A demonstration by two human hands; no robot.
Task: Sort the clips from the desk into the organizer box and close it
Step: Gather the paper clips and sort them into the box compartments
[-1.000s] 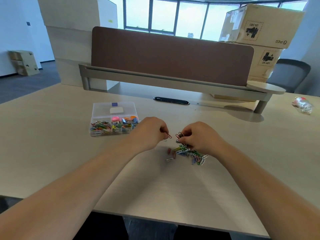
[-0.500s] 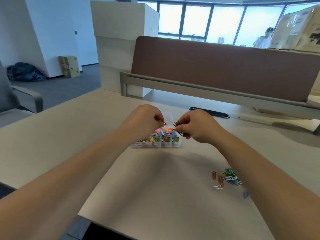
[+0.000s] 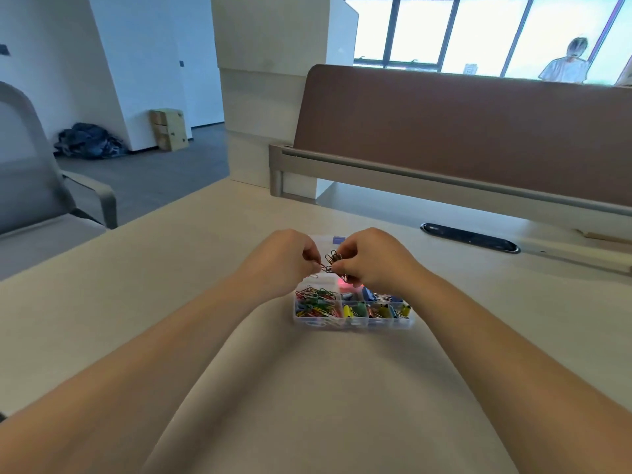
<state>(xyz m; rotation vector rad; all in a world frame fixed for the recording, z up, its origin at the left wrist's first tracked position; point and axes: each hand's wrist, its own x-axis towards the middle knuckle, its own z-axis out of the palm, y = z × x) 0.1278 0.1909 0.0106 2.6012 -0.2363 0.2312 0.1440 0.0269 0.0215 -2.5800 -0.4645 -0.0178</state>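
Both my hands hover just above the far half of the clear organizer box (image 3: 355, 323) on the desk. My right hand (image 3: 372, 258) pinches a small bunch of dark brown paper clips (image 3: 333, 258). My left hand (image 3: 285, 260) pinches one reddish clip (image 3: 323, 267) that touches the bunch. The box's near-left compartment holds mixed coloured paper clips (image 3: 314, 304); the compartments to its right hold coloured binder clips (image 3: 379, 309). The box's far side and lid are mostly hidden behind my hands.
The pale desk (image 3: 171, 319) ends at a brown partition screen (image 3: 461, 131) with a grey rail. A black cable slot (image 3: 470, 237) lies at the back right. A grey chair (image 3: 37, 186) stands left of the desk. A person (image 3: 566, 63) stands beyond the partition.
The view has swung left and my hands, still pinching the clips, have moved from the loose pile on the desk to above the organizer box. The pile is out of view.
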